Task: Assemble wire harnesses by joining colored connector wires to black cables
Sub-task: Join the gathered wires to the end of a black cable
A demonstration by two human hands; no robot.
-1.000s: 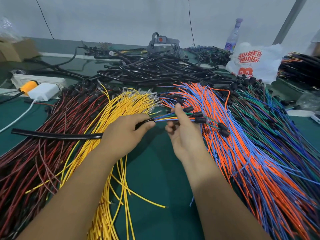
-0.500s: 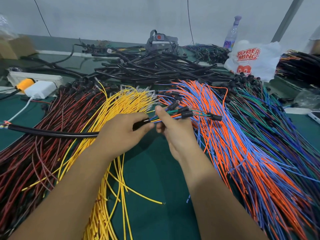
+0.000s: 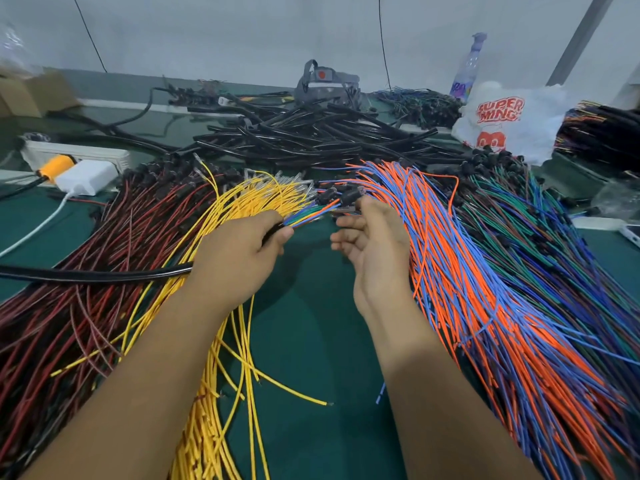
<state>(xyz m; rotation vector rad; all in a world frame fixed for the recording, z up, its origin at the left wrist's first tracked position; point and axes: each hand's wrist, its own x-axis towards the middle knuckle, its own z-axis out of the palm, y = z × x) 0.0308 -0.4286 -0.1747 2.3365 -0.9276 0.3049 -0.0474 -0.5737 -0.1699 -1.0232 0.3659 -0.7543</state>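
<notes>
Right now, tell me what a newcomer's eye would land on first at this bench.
The fans of bright wires: orange and blue wires sweeping down the right, yellow wires left of centre, red wires on the far left. Between them the left hand grips a black cable with coloured leads, the right hand loosely curled beside it. Behind lies a heap of black cables.

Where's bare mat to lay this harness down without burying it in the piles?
Best patch: green mat between the forearms, bordered by the yellow wire bundle left and orange-and-blue wire bundle right. A smaller strip lies far left near the white charger. Toward the heaped black cables it's crowded.
</notes>
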